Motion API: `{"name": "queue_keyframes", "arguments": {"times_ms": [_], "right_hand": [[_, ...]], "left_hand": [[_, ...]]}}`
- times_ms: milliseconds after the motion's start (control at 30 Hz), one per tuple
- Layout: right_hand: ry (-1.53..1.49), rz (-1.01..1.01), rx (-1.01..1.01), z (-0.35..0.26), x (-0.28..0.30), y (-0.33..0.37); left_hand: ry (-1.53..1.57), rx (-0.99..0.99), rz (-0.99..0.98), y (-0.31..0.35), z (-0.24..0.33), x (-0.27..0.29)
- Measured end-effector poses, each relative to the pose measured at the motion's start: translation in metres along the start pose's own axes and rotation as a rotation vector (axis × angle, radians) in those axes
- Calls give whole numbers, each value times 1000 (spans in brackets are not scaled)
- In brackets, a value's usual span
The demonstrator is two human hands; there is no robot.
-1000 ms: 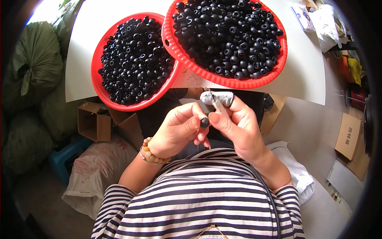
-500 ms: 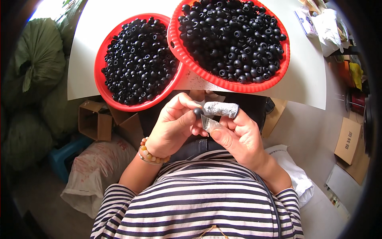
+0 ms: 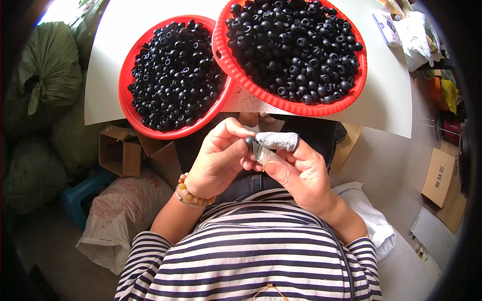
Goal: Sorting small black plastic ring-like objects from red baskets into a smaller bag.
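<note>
Between the thumb and index finger of my left hand (image 3: 221, 158) is a small round black rubber-like part (image 3: 250, 142). My right hand (image 3: 301, 173) grips a small blade (image 3: 259, 152) whose handle end looks wrapped in clear or whitish material. The blade's metal edge is against, or very close to, the black part. A grey knitted finger sleeve (image 3: 277, 141) covers my right index finger, its tip near the part. Beyond my hands stand two red basins: the left basin (image 3: 124, 100) and the right basin (image 3: 306, 109), both heaped with similar black parts, many with round holes.
The basins stand on a white table (image 3: 386, 95), overhanging its near edge. Open cardboard boxes (image 3: 119, 150), a stuffed white sack (image 3: 120, 215) and green sacks (image 3: 47, 70) are at the left. A white bag (image 3: 369, 215) and a flat carton (image 3: 439, 178) lie at the right.
My right hand has shifted very slightly left, bringing the sleeved index finger and the blade closer to the black part. My left hand has hardly moved.
</note>
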State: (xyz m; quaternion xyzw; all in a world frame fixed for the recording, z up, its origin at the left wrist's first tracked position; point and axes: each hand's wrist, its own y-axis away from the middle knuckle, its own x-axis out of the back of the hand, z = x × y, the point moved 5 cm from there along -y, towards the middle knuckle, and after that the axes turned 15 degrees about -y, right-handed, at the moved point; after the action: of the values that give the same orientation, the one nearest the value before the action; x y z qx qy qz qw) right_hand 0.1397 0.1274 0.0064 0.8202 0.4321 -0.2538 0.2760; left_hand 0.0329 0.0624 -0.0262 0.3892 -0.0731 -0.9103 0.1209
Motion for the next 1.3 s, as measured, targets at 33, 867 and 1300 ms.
{"name": "queue_keyframes", "arguments": {"times_ms": [33,867,1300], "right_hand": [[-4,0,7,0,0,0],[-144,-38,33,7,2,-1],[-42,12,-12,6,-2,2]], "left_hand": [[2,5,1,0,0,0],[-84,-65,7,0,-4,2],[34,-23,-7,0,-6,3]]}}
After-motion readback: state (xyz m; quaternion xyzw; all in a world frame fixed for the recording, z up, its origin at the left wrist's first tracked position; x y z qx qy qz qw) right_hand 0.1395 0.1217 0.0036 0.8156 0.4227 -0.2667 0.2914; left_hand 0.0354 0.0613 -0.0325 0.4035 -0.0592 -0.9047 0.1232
